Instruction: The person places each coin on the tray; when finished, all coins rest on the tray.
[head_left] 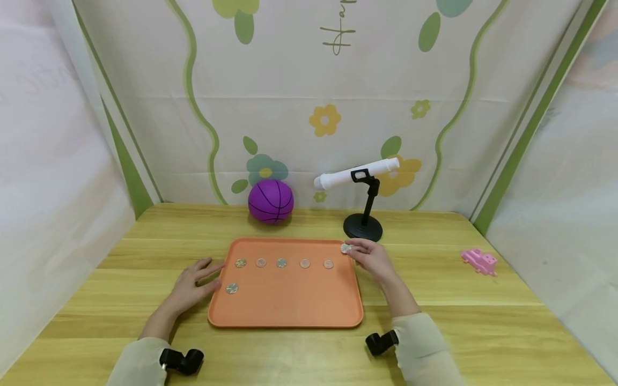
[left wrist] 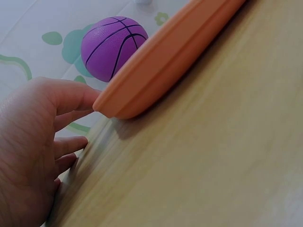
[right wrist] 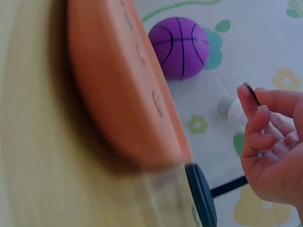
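My right hand (head_left: 372,258) pinches a silvery coin (head_left: 345,248) between thumb and forefinger, over the far right corner of an orange tray (head_left: 289,311). The right wrist view catches that coin (right wrist: 251,92) nearly edge-on at the fingertips. Several coins lie in a row across the tray, from a golden one (head_left: 240,263) at the left to a pale one (head_left: 328,264) at the right. Another coin (head_left: 232,288) sits nearer me by the left rim. With fingers spread, my left hand (head_left: 189,287) touches the tray's left edge; its other fingers reach down beside the tray.
Behind the tray stand a purple ball (head_left: 271,201) with black lines and a white microphone (head_left: 357,174) on a black stand (head_left: 363,227), close to the tray's far right corner. A pink toy (head_left: 479,261) lies at the table's right. A printed cloth (head_left: 289,80) hangs behind.
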Available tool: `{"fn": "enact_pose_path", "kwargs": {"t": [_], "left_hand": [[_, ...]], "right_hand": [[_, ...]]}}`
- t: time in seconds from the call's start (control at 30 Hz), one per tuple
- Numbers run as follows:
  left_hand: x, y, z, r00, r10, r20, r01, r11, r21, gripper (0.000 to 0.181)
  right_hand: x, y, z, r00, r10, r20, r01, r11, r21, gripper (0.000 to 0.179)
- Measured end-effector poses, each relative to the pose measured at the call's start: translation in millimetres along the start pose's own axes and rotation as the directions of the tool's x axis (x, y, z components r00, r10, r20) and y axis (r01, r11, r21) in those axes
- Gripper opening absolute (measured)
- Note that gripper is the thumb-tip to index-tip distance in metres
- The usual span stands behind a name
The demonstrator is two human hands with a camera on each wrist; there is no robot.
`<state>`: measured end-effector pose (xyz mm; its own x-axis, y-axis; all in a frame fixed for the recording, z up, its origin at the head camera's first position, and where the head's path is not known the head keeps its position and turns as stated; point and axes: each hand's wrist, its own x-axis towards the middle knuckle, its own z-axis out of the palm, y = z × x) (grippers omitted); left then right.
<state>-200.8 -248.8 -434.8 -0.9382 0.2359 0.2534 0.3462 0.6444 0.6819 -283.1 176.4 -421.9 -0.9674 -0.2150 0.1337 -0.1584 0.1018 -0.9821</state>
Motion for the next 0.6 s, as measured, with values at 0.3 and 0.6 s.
{"fn": "enact_pose_path", "kwargs": {"t": [0.3,0.6], "left_hand": [[0.1,-2.0,1.4,1.000,0.007,-0.002,-0.007,1.000,0.004,0.045],[0.6,-3.5,0.6,1.000,0.002,-0.004,-0.002,1.000,0.012,0.046]], "right_hand": [[-5.8,-55.7,68.7,0.996,0.080,0.040,-0.083,0.994,0.074,0.032],[-2.4,-59.3,126.7,0.981,0.129,0.148,-0.148,0.981,0.127,0.029]]}}
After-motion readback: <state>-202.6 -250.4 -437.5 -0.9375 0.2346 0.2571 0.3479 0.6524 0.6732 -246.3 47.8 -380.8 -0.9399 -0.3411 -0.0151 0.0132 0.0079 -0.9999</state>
